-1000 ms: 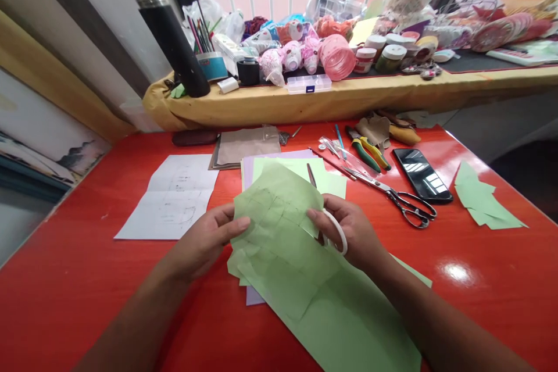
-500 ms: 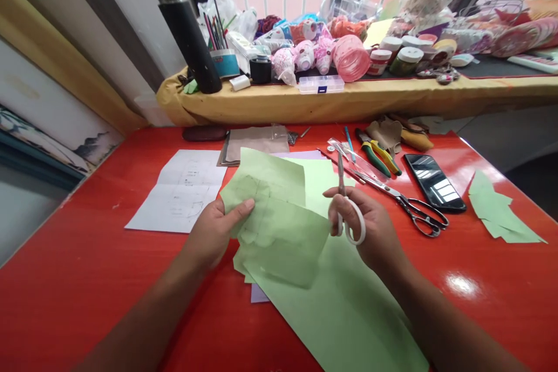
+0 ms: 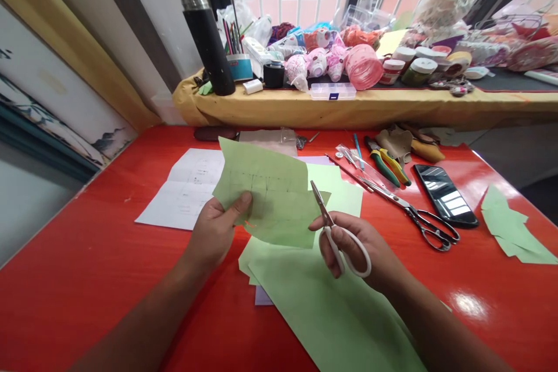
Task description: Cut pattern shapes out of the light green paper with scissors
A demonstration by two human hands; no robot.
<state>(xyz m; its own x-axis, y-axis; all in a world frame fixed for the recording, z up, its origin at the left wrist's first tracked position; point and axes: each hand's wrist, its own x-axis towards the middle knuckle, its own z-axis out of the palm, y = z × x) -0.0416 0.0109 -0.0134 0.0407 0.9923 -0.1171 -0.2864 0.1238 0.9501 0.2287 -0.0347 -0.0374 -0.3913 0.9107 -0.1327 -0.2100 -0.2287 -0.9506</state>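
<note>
My left hand (image 3: 215,232) pinches a cut piece of green paper (image 3: 270,195) by its lower left edge and holds it up above the red table (image 3: 87,279); faint pencil lines show on it. My right hand (image 3: 361,247) grips white-handled scissors (image 3: 333,232), fingers through the loops, blades pointing up and left at the paper's right edge. Beneath both hands lies a large green sheet (image 3: 322,308), on top of a lilac sheet (image 3: 263,296).
A white sheet with drawings (image 3: 187,189) lies to the left. To the right are large metal scissors (image 3: 414,215), green-yellow pliers (image 3: 386,165), a black phone (image 3: 444,195) and green scraps (image 3: 514,232). A cluttered yellow-covered shelf (image 3: 357,107) with a black flask (image 3: 207,40) runs along the back.
My left hand has lifted the cut green piece off the large sheet and turned it upright. My right hand has swung the scissors toward its right edge. The view has shifted left.
</note>
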